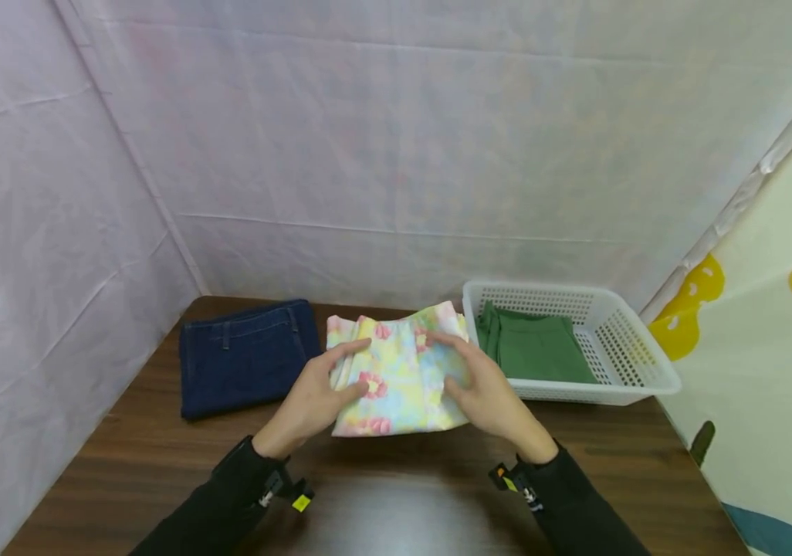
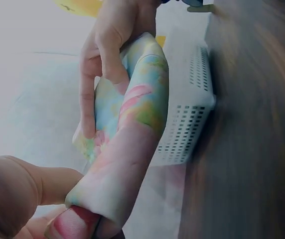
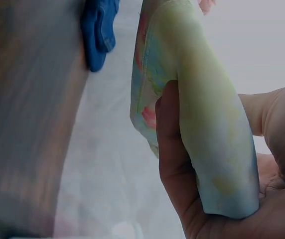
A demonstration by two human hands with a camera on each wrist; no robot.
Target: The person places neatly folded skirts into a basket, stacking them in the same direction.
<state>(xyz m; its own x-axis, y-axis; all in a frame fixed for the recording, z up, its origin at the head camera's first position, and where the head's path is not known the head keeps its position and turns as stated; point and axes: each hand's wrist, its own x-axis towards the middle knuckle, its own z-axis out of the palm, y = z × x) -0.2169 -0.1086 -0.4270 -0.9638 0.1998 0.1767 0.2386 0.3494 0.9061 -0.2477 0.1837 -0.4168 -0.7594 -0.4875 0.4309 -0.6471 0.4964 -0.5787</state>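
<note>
A folded garment [image 1: 396, 371], pastel yellow, blue and pink with a flower print, is held up over the table by both hands. My left hand [image 1: 319, 401] grips its left side, thumb on the near face. At the opposite side my right hand [image 1: 489, 390] grips it the same way, thumb and fingers spread over the print. In the right wrist view the folded edge of the garment [image 3: 212, 139] sits between thumb and fingers, with some fingers behind it. The left wrist view shows the garment [image 2: 132, 149] edge-on as a thick, rounded fold.
Folded dark blue jeans [image 1: 246, 359] lie at the table's back left. A white perforated basket [image 1: 635, 371] stands at the back right, with a folded green garment [image 1: 542, 347] inside. White cloth walls [image 1: 396, 154] rise behind the brown wooden table [image 1: 396, 494] and at its left.
</note>
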